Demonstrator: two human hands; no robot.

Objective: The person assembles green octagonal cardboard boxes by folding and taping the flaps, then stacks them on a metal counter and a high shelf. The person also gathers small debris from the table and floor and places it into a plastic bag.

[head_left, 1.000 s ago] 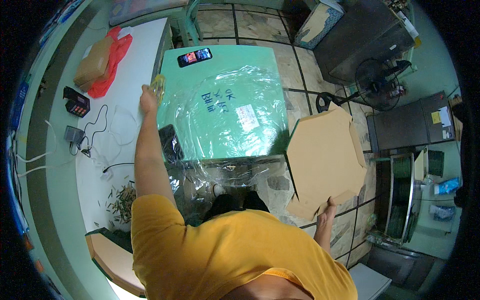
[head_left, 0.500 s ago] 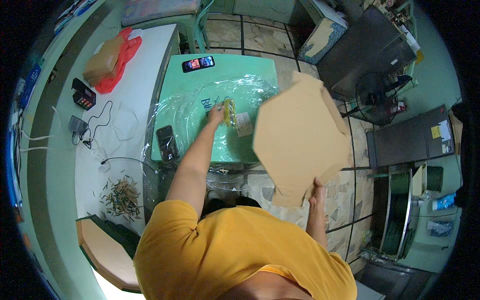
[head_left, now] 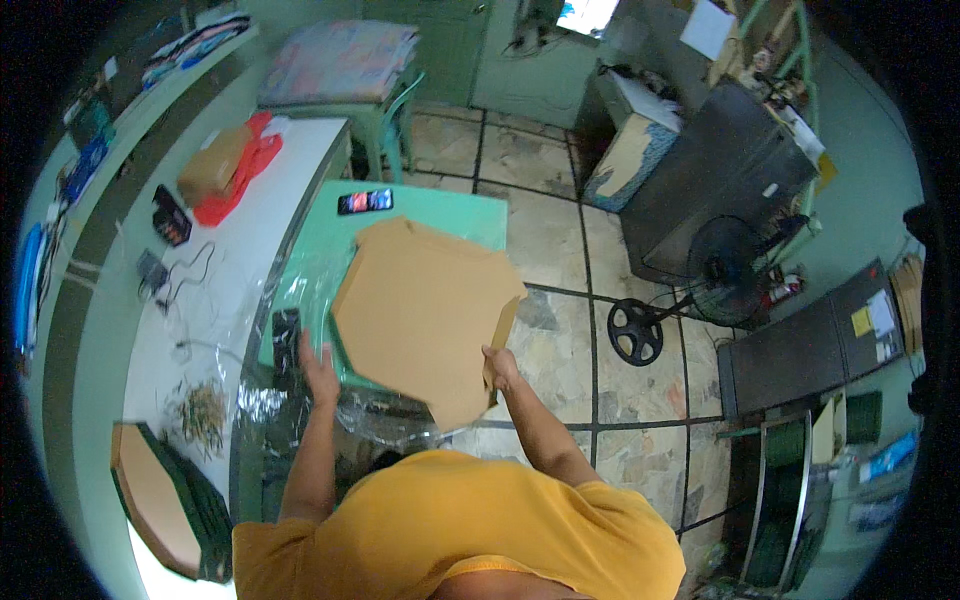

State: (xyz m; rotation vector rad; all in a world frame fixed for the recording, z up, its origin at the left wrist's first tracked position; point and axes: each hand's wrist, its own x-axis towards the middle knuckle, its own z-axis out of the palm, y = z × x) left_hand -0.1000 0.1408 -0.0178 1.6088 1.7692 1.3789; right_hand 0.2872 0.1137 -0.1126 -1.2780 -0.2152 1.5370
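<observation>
A large tan cardboard piece [head_left: 425, 315], cut with many straight sides and folded flaps, is held over the green table [head_left: 455, 205]. My right hand [head_left: 502, 370] grips a flap at its lower right. Beside the cardboard's left edge, my left hand [head_left: 320, 375] is open with fingers stretched out, apart from the board. Close to those fingers lies a dark, phone-like slab [head_left: 286, 335] at the table's left side. Clear plastic film [head_left: 385, 425] shows around the table's near edge. The cardboard hides the middle of the tabletop.
A lit phone [head_left: 366, 202] rests at the table's far side. On the white counter [head_left: 235, 250] to the left are a pile of small strips [head_left: 202, 415], a red bag [head_left: 240, 185] and chargers. Stacked dark green panels [head_left: 185, 490] stand near left. A fan [head_left: 725, 265] stands right.
The cardboard has moved left, from beside the table to over it, with my right hand. My left hand has left the yellow item on the table and come back toward me. The view has shifted.
</observation>
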